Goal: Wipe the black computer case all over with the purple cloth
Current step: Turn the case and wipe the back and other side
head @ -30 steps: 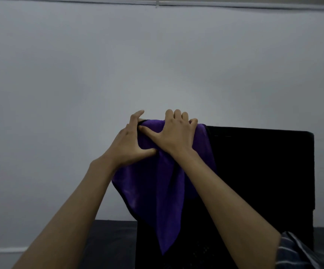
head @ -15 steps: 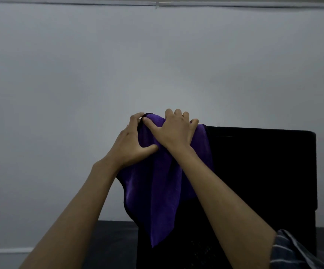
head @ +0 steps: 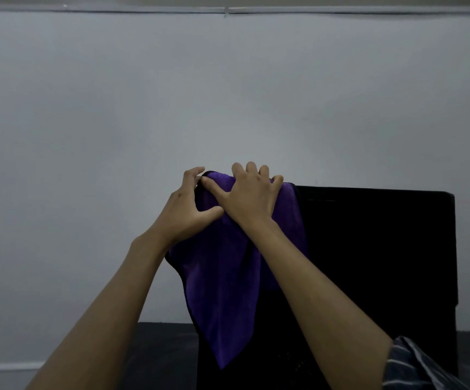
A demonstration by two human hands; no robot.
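Observation:
The black computer case (head: 368,263) stands upright on a dark surface, filling the lower right. The purple cloth (head: 222,291) is draped over the case's top left corner and hangs down its near side in a point. My right hand (head: 252,194) lies on top of the cloth at that corner, fingers curled over the far edge. My left hand (head: 184,212) is at the corner's left side, its thumb and curled fingers gripping the cloth's edge. The case's corner under the cloth is hidden.
A plain grey wall (head: 172,94) fills the background close behind the case. The dark tabletop (head: 157,353) runs left of the case. A striped sleeve (head: 419,367) shows at the lower right.
The hanging cloth has been drawn up and bunched, its lower point rising and its left edge pulled in. My left hand's fingers curled tighter on the cloth; the right hand stayed on top.

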